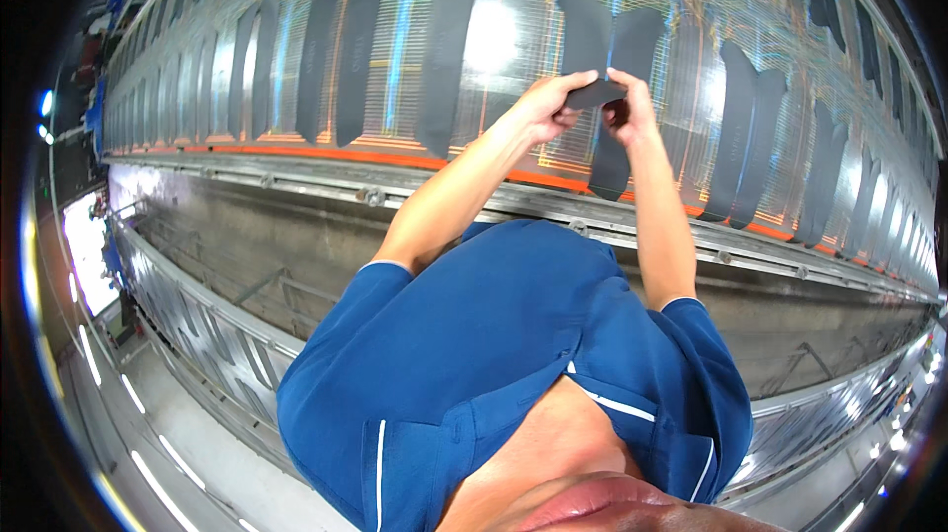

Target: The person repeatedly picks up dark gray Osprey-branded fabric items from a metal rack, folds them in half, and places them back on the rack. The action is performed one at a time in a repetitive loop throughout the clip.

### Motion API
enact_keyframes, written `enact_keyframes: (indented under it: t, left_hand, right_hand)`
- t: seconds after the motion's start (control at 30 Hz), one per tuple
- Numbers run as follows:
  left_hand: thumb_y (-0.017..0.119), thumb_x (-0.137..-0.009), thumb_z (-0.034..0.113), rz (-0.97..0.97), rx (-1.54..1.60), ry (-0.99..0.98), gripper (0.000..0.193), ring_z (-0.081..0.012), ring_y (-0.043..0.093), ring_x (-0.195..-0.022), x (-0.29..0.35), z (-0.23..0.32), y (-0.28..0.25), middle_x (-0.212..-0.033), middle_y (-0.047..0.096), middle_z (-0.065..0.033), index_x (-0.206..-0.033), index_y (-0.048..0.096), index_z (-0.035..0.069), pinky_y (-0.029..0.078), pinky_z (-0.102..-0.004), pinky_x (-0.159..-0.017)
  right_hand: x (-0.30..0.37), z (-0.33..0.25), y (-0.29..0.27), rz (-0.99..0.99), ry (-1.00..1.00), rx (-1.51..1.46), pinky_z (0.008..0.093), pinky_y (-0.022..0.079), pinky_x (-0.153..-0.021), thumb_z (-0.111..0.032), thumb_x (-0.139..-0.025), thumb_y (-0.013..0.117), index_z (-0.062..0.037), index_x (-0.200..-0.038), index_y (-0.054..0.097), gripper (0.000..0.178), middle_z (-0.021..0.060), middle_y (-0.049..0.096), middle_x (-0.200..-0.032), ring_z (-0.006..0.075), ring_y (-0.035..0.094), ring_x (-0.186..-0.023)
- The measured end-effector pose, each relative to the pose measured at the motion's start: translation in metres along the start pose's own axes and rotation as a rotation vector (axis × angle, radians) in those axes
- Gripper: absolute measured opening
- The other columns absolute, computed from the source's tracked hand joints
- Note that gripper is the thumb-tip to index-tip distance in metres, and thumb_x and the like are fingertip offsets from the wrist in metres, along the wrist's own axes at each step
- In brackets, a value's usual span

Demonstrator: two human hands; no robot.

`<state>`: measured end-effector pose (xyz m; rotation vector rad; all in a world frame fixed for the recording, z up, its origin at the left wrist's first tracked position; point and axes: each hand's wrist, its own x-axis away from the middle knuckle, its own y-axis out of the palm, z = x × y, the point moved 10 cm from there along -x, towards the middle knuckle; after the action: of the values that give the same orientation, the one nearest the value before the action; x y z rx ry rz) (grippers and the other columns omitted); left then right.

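Over the long table, my left hand (549,109) pinches the left side of a dark grey fabric panel (595,94). My right hand (632,109) grips its right side with curled fingers. Between the hands the panel's edge is bent up, and part of it is hidden by my fingers. Just beyond my hands lie two more dark grey panels (587,30), side by side with pointed ends. Below my right hand, the end of a dark panel (610,168) rests near the table's front edge; whether it belongs to the held one, I cannot tell.
The table (513,152) is covered in thin coloured lines and has an orange strip (553,179) along its front. Rows of similar panels (357,58) lie to both sides. A metal rail (370,196) with small fittings runs before me. Another long table (212,300) stands behind.
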<state>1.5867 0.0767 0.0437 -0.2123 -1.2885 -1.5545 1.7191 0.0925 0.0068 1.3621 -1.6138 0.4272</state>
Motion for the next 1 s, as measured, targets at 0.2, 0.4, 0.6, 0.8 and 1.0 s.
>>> enact_keyframes:
  t: [0.2,0.4,0.6,0.8,1.0]
  left_hand:
    - [0.077,-0.096,0.033,0.043,-0.001,-0.098,0.029,-0.004,0.035,-0.05,0.029,-0.06,-0.012,-0.067,0.051,0.0058,-0.086,0.063,0.01,0.024,-0.0223,-0.044]
    - [0.077,-0.095,0.028,0.073,0.067,-0.073,0.026,-0.0042,0.036,-0.051,0.03,-0.014,0.003,-0.069,0.049,0.0055,-0.087,0.059,0.013,0.025,-0.0225,-0.046]
    - [0.079,-0.093,0.027,-0.052,-0.06,0.123,0.023,-0.0035,0.036,-0.053,0.016,0.095,0.047,-0.072,0.053,0.0062,-0.088,0.063,0.012,0.027,-0.0215,-0.048]
    - [0.065,-0.103,0.028,-0.424,-0.214,0.603,0.024,-0.0056,0.043,-0.051,0.118,0.214,0.162,-0.065,0.055,0.0034,-0.092,0.068,0.006,0.032,-0.0245,-0.048]
    - [0.073,-0.098,0.035,-0.065,-0.51,0.546,0.036,-0.0113,0.07,-0.074,0.105,0.166,0.077,-0.092,0.075,-0.0072,-0.103,0.073,0.0,0.057,-0.0261,-0.067]
  right_hand:
    - [-0.072,0.071,-0.055,0.027,0.203,0.036,0.0263,0.039,-0.047,-0.058,-0.096,0.058,-0.0119,-0.08,0.066,0.05,-0.0013,0.062,-0.066,0.012,0.053,-0.052]
    - [-0.113,0.039,-0.055,0.132,0.072,0.028,0.0277,0.046,-0.048,-0.029,-0.095,0.066,-0.0089,-0.082,0.065,0.024,0.0035,0.062,-0.066,0.0148,0.055,-0.052]
    - [-0.102,-0.067,0.014,0.075,-0.125,-0.003,0.0244,0.045,-0.048,-0.016,-0.085,0.075,-0.0101,-0.091,0.066,0.012,0.0055,0.063,-0.081,0.0145,0.058,-0.062]
    - [-0.029,-0.261,0.119,-0.387,-0.669,0.04,0.0285,0.044,-0.046,-0.019,-0.093,0.069,-0.0072,-0.08,0.066,0.018,0.006,0.065,-0.068,0.0144,0.057,-0.052]
    - [-0.033,-0.222,0.132,-0.385,-0.732,0.12,0.033,0.054,-0.06,-0.024,-0.096,0.07,-0.0036,-0.085,0.071,0.023,0.0089,0.071,-0.078,0.0168,0.067,-0.066]
